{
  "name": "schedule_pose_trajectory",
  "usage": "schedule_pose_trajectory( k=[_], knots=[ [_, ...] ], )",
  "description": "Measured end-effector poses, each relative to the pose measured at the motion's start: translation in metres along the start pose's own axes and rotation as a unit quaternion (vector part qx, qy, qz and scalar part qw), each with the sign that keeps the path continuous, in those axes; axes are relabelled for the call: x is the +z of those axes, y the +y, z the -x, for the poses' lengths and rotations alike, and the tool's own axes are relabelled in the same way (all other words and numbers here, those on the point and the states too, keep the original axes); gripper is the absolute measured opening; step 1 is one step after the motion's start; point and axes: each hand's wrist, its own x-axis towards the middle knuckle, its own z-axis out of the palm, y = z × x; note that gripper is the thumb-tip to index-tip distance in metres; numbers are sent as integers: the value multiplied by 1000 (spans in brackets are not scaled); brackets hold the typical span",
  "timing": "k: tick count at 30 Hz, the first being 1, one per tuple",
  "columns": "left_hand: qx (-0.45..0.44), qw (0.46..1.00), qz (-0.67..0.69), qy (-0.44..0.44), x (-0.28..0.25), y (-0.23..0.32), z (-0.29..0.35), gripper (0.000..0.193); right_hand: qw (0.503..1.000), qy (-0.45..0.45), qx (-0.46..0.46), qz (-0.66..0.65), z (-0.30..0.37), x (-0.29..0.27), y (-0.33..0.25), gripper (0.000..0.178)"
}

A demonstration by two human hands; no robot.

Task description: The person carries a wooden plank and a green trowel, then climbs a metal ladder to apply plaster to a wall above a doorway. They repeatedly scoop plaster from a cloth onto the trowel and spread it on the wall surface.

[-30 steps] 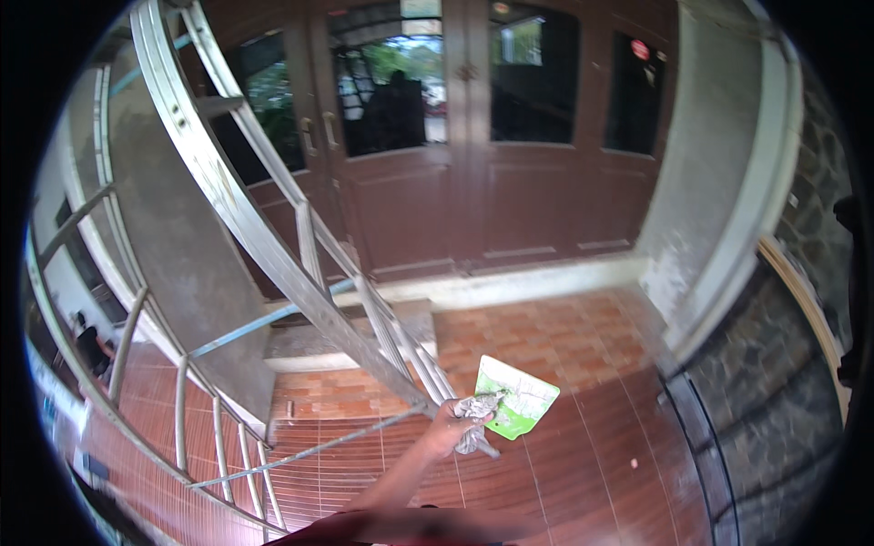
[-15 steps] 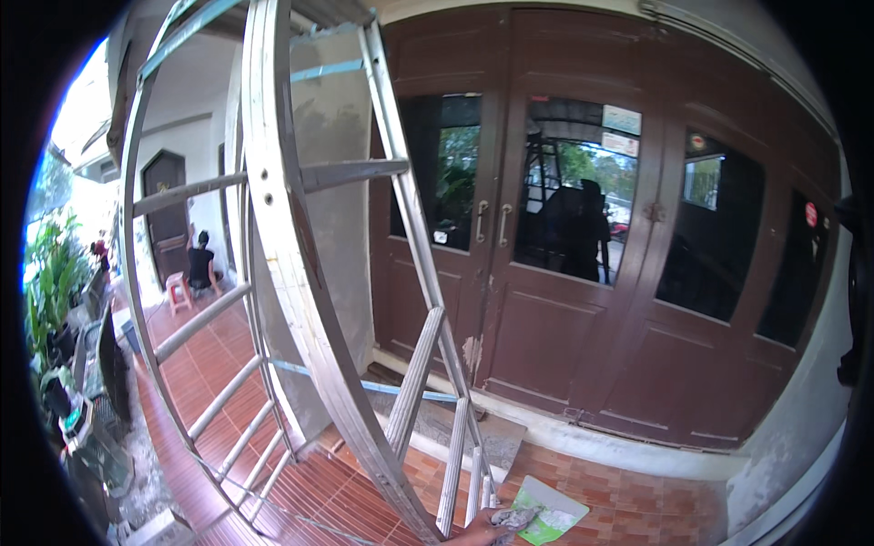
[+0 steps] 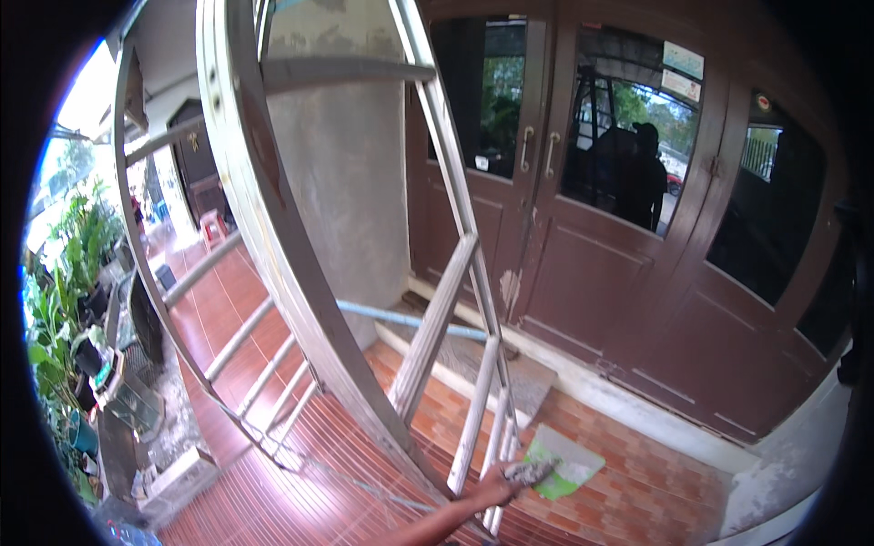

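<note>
One flat green-and-white sheet [image 3: 578, 462], looks like plastic, at lower centre-right, held out over the tiled floor [image 3: 651, 473], just right of the metal ladder's [image 3: 273, 227] lower rungs and below the brown doors [image 3: 601, 300]. Probably light and thin, a bit bendy, not fragile; grey smears look like wet paste, so likely slippery and able to tip off if tilted. Best hold: near edge, by the grey-smeared piece [image 3: 534, 470], thumb on one side, fingers under, clear of the smeared face. Left hand [image 3: 496, 484] comes in from the lower edge, fingers [image 3: 512, 474] curled and apparently closed round that grey-smeared piece at the sheet's left side; little gap visible. Blurred and coated, so can't tell whether piece and sheet are joined, or whether fingertips touch the sheet itself. Right hand not in view.
</note>
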Motion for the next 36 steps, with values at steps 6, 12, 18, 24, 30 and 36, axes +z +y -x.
schedule_pose_trajectory(
  k=[6, 12, 18, 24, 30, 36],
  knots=[
    [77, 997, 18, -1, -1, 10, -29, 8, 999, -37, -5, 10, -2, -27, -18, 20],
    [116, 992, 34, 27, 9, 22, -61, 10, 997, -76, 6, 7, -23, -53, -20, 20],
    [4, 991, -40, 124, 18, 17, -79, 16, 988, -150, -23, 1, -79, -80, -35, 20],
    [76, 950, -153, 262, 53, 48, -59, 24, 968, -243, -61, -11, -132, -79, -78, 20],
    [96, 944, -49, 312, 67, 92, -44, 30, 939, -327, -103, -4, -166, -76, -120, 21],
    [128, 921, 48, 363, 65, 87, 4, 35, 905, -405, -126, 13, -167, -53, -154, 22]
  ],
)
